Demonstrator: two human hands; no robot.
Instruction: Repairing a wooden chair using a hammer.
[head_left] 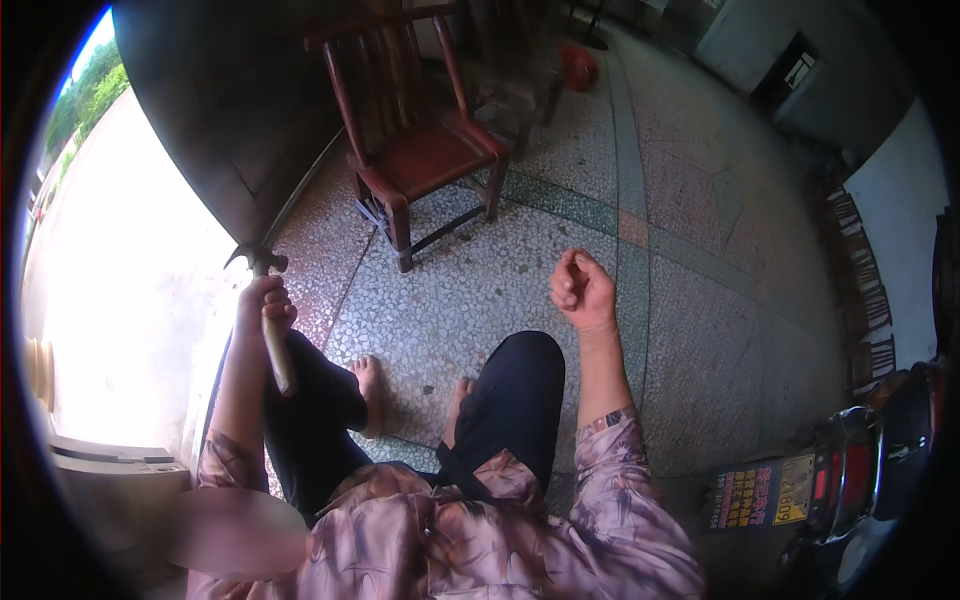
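A claw hammer (277,340) with a dark metal head and a pale wooden handle is upright in my left hand (270,298). My fingers wrap the handle just below the head, and its lower end points down beside my left knee. My right hand (583,290) is raised over the floor with the fingers curled in; whatever they hold, if anything, is hidden. A reddish-brown wooden chair (425,158) stands ahead of me, apart from both hands. Grey strips (372,212) are wound round one of its lower legs.
The speckled stone floor (480,290) has green inlaid bands. A bright doorway opening (130,270) lies at left. A red container (578,68) is at the back. At lower right stands a motorbike (855,475) with a yellow plate. My bare feet (370,395) rest below the chair.
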